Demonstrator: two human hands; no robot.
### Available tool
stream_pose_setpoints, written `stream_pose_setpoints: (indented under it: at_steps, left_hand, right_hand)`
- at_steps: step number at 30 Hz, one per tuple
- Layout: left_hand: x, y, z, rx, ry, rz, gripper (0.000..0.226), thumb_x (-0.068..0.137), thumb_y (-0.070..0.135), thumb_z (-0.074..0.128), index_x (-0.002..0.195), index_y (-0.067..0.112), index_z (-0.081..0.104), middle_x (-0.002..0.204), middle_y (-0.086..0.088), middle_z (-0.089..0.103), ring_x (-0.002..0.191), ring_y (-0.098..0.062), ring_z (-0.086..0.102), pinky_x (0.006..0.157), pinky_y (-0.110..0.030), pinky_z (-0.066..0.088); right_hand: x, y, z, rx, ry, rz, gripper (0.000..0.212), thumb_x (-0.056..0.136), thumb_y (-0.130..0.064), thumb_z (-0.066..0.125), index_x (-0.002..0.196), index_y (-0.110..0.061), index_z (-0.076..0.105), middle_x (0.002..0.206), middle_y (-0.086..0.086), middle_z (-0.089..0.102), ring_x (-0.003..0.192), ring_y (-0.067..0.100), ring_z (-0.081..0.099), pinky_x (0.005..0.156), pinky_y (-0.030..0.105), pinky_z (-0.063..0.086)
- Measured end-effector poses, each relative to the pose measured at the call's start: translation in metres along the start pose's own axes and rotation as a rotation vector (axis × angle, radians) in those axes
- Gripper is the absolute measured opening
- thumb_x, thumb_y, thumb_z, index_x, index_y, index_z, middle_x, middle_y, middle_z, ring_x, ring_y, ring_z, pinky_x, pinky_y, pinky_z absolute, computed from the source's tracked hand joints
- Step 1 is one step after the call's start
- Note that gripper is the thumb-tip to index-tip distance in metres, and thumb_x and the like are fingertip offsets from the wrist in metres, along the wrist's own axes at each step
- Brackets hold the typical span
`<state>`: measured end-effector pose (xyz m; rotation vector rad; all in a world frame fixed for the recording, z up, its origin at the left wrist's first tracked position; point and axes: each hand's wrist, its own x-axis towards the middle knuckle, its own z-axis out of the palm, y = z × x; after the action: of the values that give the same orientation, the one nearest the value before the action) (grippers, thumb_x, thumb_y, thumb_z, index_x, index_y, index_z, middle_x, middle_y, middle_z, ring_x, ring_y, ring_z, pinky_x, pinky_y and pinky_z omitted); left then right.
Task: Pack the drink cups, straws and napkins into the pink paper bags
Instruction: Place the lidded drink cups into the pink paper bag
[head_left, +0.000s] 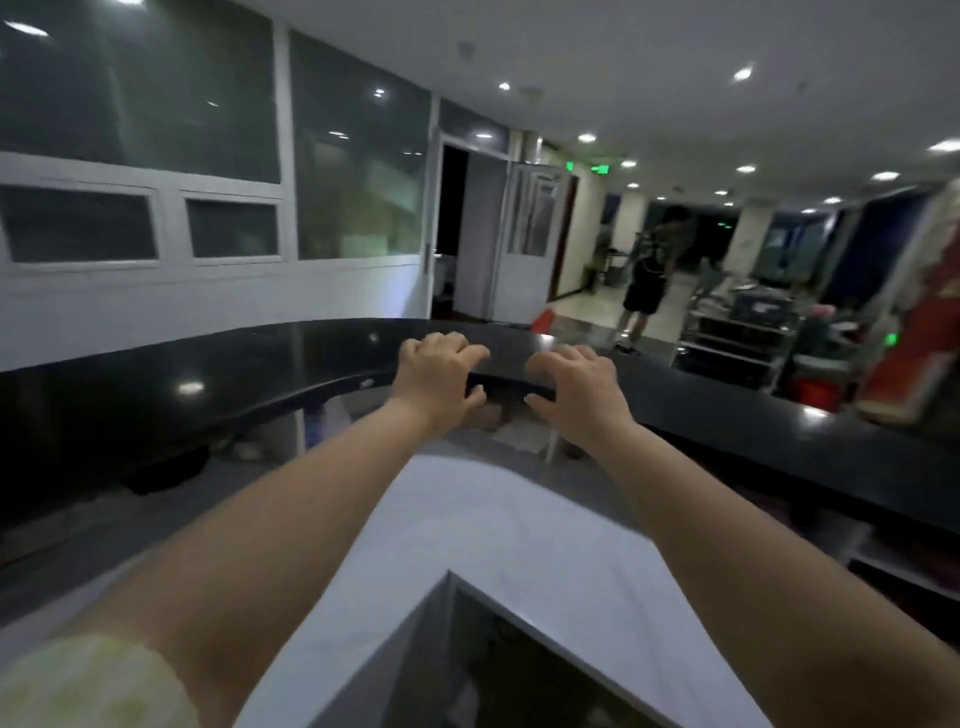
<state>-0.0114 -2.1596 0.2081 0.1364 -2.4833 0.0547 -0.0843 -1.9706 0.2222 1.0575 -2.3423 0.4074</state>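
No cups, straws, napkins or pink bags show in this view. Both my arms reach straight forward over a white lower counter (498, 540). My left hand (441, 369) hovers at the near edge of a raised black glossy counter (208, 374), fingers curled and apart, holding nothing. My right hand (571, 384) is beside it at the same edge, fingers spread and bent, also holding nothing. Whether the fingertips touch the black top I cannot tell.
The black counter curves from far left to far right. Behind it, a person (647, 275) stands in a hallway near a metal shelving cart (737, 332). A red object (924, 322) stands at the right. Windows and an open door (524, 244) line the back wall.
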Motion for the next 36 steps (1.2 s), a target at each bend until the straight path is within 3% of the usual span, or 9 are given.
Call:
stream_pose_setpoints:
  at_steps: [5, 11, 17, 24, 29, 33, 36]
  left_hand:
    - [0.027, 0.176, 0.049, -0.098, -0.060, 0.240, 0.052, 0.084, 0.050, 0.058, 0.132, 0.030, 0.050, 0.123, 0.000, 0.052, 0.114, -0.025, 0.045, 0.089, -0.041, 0.036]
    - [0.032, 0.374, 0.058, -0.313, -0.052, 0.462, 0.057, 0.084, 0.053, 0.055, 0.134, 0.029, 0.046, 0.127, -0.001, 0.049, 0.118, -0.026, 0.042, 0.096, -0.043, 0.033]
    - [-0.014, 0.550, 0.070, -0.454, -0.119, 0.734, 0.052, 0.086, 0.050, 0.054, 0.132, 0.028, 0.047, 0.127, 0.001, 0.049, 0.117, -0.025, 0.042, 0.096, -0.042, 0.031]
    - [-0.076, 0.718, 0.091, -0.563, -0.198, 0.989, 0.050, 0.090, 0.045, 0.053, 0.135, 0.025, 0.045, 0.133, -0.003, 0.049, 0.124, -0.028, 0.041, 0.101, -0.045, 0.030]
    - [-0.093, 0.826, 0.097, -0.605, -0.226, 1.150, 0.051, 0.089, 0.046, 0.052, 0.135, 0.025, 0.044, 0.132, -0.003, 0.048, 0.123, -0.029, 0.041, 0.098, -0.045, 0.030]
    - [-0.093, 0.913, 0.105, -0.540, -0.190, 1.355, 0.051, 0.090, 0.045, 0.052, 0.135, 0.024, 0.043, 0.129, -0.005, 0.050, 0.121, -0.031, 0.042, 0.101, -0.048, 0.031]
    - [-0.080, 0.983, 0.097, -0.568, -0.133, 1.411, 0.051, 0.088, 0.044, 0.055, 0.133, 0.023, 0.046, 0.132, -0.009, 0.049, 0.123, -0.034, 0.042, 0.103, -0.051, 0.031]
  right_hand:
    - [-0.113, 0.132, -0.069, -0.147, -0.056, 0.232, 0.040, 0.085, -0.033, 0.067, 0.123, -0.027, 0.058, 0.126, -0.004, 0.057, 0.119, 0.023, 0.044, 0.096, 0.038, 0.035]
    - [-0.252, 0.232, -0.149, -0.255, -0.069, 0.482, 0.040, 0.086, -0.032, 0.064, 0.125, -0.025, 0.058, 0.126, -0.003, 0.057, 0.120, 0.022, 0.045, 0.096, 0.039, 0.035]
    - [-0.389, 0.286, -0.206, -0.319, -0.012, 0.755, 0.037, 0.084, -0.028, 0.066, 0.121, -0.023, 0.060, 0.119, -0.003, 0.060, 0.114, 0.023, 0.048, 0.094, 0.036, 0.036]
    - [-0.543, 0.330, -0.253, -0.433, -0.052, 1.098, 0.034, 0.089, -0.026, 0.063, 0.122, -0.024, 0.058, 0.129, -0.004, 0.056, 0.121, 0.023, 0.044, 0.101, 0.039, 0.034]
    - [-0.614, 0.375, -0.290, -0.517, -0.041, 1.306, 0.035, 0.089, -0.026, 0.061, 0.124, -0.026, 0.057, 0.130, -0.005, 0.055, 0.123, 0.023, 0.040, 0.101, 0.037, 0.031]
    - [-0.654, 0.417, -0.318, -0.698, -0.204, 1.390, 0.034, 0.090, -0.027, 0.056, 0.124, -0.025, 0.055, 0.122, -0.003, 0.056, 0.116, 0.024, 0.044, 0.096, 0.038, 0.031]
    - [-0.680, 0.445, -0.359, -0.800, -0.150, 1.468, 0.032, 0.088, -0.025, 0.059, 0.120, -0.020, 0.058, 0.117, 0.002, 0.059, 0.111, 0.028, 0.048, 0.092, 0.040, 0.035]
